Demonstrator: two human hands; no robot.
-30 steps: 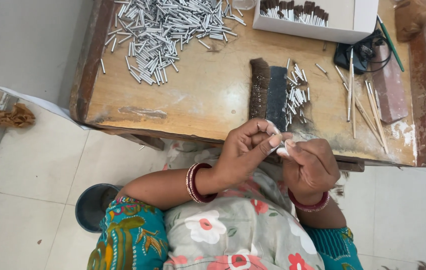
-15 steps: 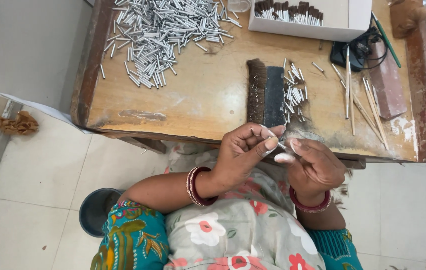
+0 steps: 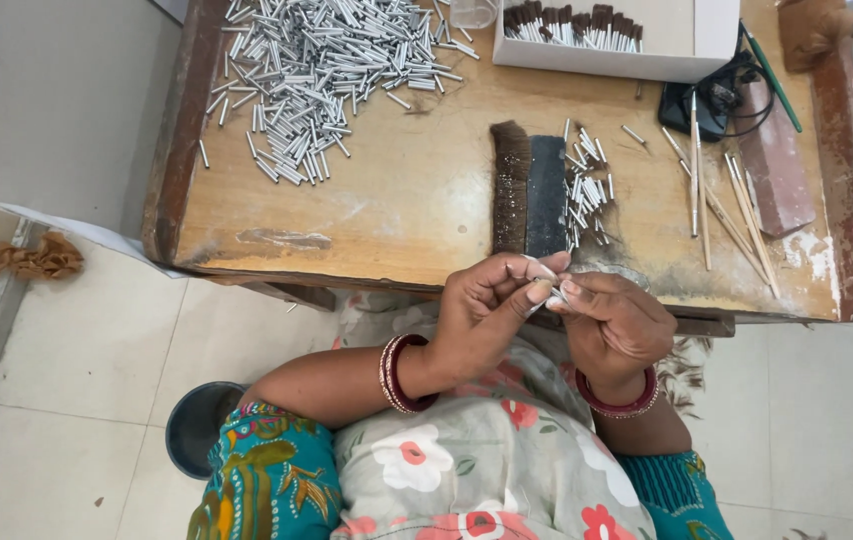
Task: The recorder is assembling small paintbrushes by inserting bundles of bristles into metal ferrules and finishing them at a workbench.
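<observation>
My left hand and my right hand meet just below the near edge of the wooden table, over my lap. Their fingertips pinch a small silver metal tube between them; most of it is hidden by the fingers. Red bangles sit on both wrists. Straight above the hands on the table lie a strip of dark brown bristle hair, a dark rectangular block and a small heap of silver tubes.
A big pile of silver tubes covers the table's far left. A white box with brush-tipped tubes stands at the back. Thin wooden sticks, a reddish block and a black corded device lie right. A dark bucket stands on the tiled floor.
The hands stay together at the table edge; the fingers have shifted slightly around the small tube. The view has moved a little.
</observation>
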